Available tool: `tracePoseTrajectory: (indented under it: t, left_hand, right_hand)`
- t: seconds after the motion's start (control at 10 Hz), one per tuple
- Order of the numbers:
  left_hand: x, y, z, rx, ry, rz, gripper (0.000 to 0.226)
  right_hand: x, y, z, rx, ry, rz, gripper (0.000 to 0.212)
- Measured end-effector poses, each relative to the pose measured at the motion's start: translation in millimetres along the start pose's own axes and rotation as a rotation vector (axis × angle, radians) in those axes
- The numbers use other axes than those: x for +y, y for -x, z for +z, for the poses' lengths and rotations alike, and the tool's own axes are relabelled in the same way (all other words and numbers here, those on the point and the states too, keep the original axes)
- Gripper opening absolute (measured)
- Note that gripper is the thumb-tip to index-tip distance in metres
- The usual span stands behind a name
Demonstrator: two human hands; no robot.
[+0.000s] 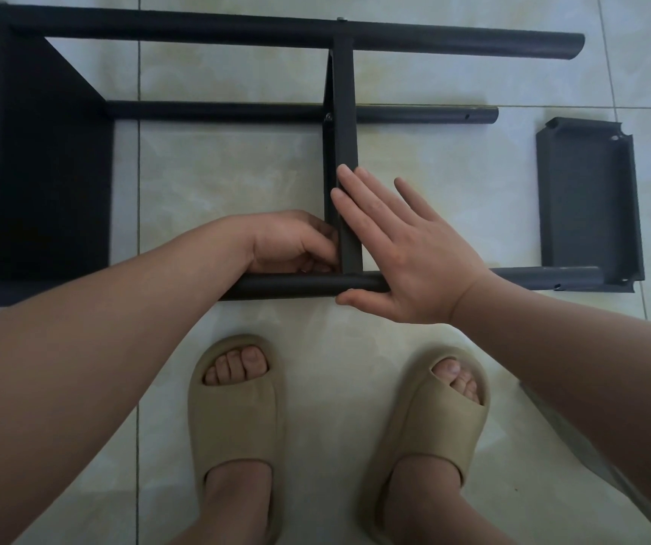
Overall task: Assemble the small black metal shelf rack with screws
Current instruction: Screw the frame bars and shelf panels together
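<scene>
While the rack (237, 31) lies on its side on the tiled floor (237, 171), its tubes run left-right across frame. End shelf (48, 171) sits at the left end. Middle shelf (345, 112) stands edge-on, spanning from the far tube to the near tube (296, 284). A screw head (328, 117) shows where the middle shelf crosses the middle tube.

Left hand (296, 245): fingers curled at the corner where middle shelf meets near tube, against the shelf's left face. Fingertips are hidden, so can't tell if they pinch anything.

Right hand (406, 253): flat, fingers straight, pressed on the shelf's right face, thumb along the near side of the near tube. It grips nothing.

Loose shelf tray (587, 198) lies flat on the floor at the near tube's right end. Beige slippers (233, 418) sit just below the near tube.
</scene>
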State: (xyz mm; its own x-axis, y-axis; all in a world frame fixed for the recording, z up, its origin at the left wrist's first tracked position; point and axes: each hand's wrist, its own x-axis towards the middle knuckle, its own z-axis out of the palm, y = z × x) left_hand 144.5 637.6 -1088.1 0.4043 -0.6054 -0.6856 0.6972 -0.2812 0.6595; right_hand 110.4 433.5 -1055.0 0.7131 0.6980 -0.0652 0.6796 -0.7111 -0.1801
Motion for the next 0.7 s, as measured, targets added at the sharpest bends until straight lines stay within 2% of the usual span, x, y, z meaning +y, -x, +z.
tracePoseTrajectory:
  t: [0.2,0.3,0.7]
  left_hand:
    - [-1.1,-1.2,0.8,-0.026,-0.061,-0.02,0.026]
    - [-1.8,-0.7,0.3,0.026,-0.059,0.003,0.031]
    - [1.4,2.0,1.8,0.016,0.016,0.012,0.017]
  right_hand:
    - [-0.1,0.1,0.2,-0.001,0.002,0.002,0.101]
    - [-0.3,0.1,-0.1,0.002,0.001,0.002,0.101]
    - [-0.4,0.1,-0.7,0.002,-0.006,0.003,0.101]
